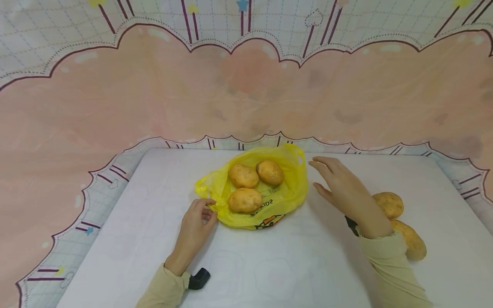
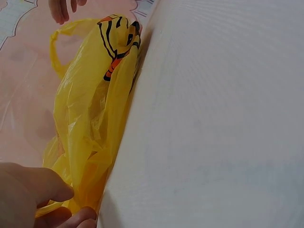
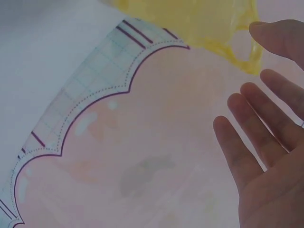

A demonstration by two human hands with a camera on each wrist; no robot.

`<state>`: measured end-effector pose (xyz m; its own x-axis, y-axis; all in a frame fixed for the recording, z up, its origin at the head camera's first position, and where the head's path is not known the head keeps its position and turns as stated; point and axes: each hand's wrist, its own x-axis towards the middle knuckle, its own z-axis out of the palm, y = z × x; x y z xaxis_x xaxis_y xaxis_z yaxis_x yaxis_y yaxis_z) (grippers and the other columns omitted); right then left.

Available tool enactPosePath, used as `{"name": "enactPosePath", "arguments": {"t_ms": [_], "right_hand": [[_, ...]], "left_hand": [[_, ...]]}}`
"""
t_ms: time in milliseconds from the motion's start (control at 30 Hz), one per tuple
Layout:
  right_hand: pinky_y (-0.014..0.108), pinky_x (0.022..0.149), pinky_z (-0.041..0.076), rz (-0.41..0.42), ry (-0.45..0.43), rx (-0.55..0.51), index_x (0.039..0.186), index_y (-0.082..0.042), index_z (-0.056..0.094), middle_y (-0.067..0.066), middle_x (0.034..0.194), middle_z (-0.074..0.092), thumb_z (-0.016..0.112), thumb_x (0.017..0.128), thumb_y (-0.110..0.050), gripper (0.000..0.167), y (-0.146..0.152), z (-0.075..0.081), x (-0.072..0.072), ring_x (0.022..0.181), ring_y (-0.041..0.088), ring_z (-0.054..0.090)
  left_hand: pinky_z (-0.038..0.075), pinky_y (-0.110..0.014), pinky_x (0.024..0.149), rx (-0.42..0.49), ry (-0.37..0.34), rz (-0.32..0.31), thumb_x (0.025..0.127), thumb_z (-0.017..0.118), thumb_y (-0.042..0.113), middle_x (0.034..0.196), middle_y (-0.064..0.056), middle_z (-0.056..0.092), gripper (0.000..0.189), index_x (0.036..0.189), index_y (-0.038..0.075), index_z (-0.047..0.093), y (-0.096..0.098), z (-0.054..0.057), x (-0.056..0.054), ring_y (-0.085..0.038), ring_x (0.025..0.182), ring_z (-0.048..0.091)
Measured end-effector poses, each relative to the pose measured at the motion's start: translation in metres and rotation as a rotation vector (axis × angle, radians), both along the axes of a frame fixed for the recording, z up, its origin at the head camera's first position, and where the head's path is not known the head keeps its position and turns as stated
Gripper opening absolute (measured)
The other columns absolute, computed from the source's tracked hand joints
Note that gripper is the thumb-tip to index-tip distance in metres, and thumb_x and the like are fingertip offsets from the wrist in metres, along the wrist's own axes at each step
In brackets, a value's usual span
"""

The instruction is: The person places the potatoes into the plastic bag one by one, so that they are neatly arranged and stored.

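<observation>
A yellow plastic bag lies spread on the table with its mouth wide, and three potatoes show inside it. My left hand pinches the bag's left edge near a handle. From the left wrist view, the thumb and fingers close on the gathered yellow film, where black and orange print shows. On the other side, my right hand is held just right of the bag, fingers extended and holding nothing. Its spread fingers appear in the right wrist view beside a bag handle.
Two more potatoes, an upper one and a lower one, lie at the right, partly behind my right forearm. The white table ends at a patterned cloth backdrop. Dark wrist devices sit at both cuffs.
</observation>
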<state>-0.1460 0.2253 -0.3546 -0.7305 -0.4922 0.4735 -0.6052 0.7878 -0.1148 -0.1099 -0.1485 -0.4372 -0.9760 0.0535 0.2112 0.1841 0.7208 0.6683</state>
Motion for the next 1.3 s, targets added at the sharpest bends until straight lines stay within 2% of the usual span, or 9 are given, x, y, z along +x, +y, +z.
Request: {"name": "enactPosePath", "arguments": {"t_ms": [733,933,1033,1100,1167,1233,1300], "right_hand": [[0.055,0.09,0.052,-0.008,-0.011,0.001,0.127,0.006,0.055,0.024,0.126,0.057,0.083,0.072,-0.002,0.062,0.038,-0.01,0.018,0.115,0.041,0.055],[0.055,0.091,0.051,-0.025,-0.018,0.002,0.13,0.004,0.054,0.022,0.128,0.056,0.082,0.075,-0.002,0.063,0.049,-0.012,0.028,0.117,0.04,0.054],[0.053,0.087,0.052,-0.028,0.0,-0.007,0.129,0.004,0.055,0.022,0.126,0.057,0.069,0.094,-0.025,0.048,0.055,-0.014,0.031,0.115,0.039,0.056],[0.052,0.079,0.055,-0.03,0.023,-0.015,0.129,0.003,0.056,0.022,0.125,0.058,0.051,0.102,-0.04,0.05,0.058,-0.016,0.032,0.113,0.04,0.057],[0.051,0.065,0.056,-0.056,0.041,-0.007,0.128,0.0,0.057,0.02,0.125,0.059,0.032,0.103,-0.052,0.063,0.061,-0.017,0.034,0.111,0.039,0.058],[0.053,0.059,0.054,-0.09,0.04,0.001,0.128,-0.002,0.058,0.018,0.125,0.059,0.029,0.102,-0.056,0.066,0.063,-0.018,0.037,0.11,0.038,0.058],[0.054,0.063,0.054,-0.097,0.032,-0.001,0.128,-0.001,0.058,0.018,0.125,0.059,0.028,0.102,-0.058,0.069,0.066,-0.017,0.04,0.11,0.038,0.057]], "left_hand": [[0.057,-0.03,0.074,-0.004,-0.012,0.008,0.088,0.07,0.003,0.106,-0.007,0.059,0.028,0.114,0.005,0.062,0.0,0.0,0.001,-0.015,0.084,0.063],[0.057,-0.029,0.074,0.008,-0.018,-0.003,0.088,0.07,0.002,0.106,-0.007,0.06,0.028,0.115,0.006,0.062,0.003,0.0,0.001,-0.014,0.085,0.063],[0.057,-0.029,0.074,0.009,-0.021,-0.001,0.088,0.07,0.003,0.106,-0.007,0.06,0.027,0.114,0.006,0.063,0.003,-0.001,0.001,-0.014,0.084,0.063],[0.057,-0.029,0.074,0.01,-0.019,0.003,0.088,0.07,0.003,0.107,-0.007,0.06,0.027,0.114,0.006,0.063,0.002,0.0,0.001,-0.014,0.084,0.063],[0.057,-0.03,0.074,0.008,-0.02,0.007,0.088,0.07,0.003,0.107,-0.007,0.06,0.027,0.114,0.006,0.063,0.001,0.0,0.001,-0.014,0.084,0.063],[0.057,-0.03,0.075,0.006,-0.022,0.007,0.088,0.07,0.003,0.107,-0.007,0.06,0.027,0.114,0.006,0.063,0.001,0.0,0.0,-0.014,0.085,0.063],[0.057,-0.03,0.075,0.005,-0.023,0.008,0.088,0.07,0.003,0.107,-0.007,0.06,0.027,0.114,0.006,0.063,0.0,0.0,0.0,-0.014,0.084,0.063]]}}
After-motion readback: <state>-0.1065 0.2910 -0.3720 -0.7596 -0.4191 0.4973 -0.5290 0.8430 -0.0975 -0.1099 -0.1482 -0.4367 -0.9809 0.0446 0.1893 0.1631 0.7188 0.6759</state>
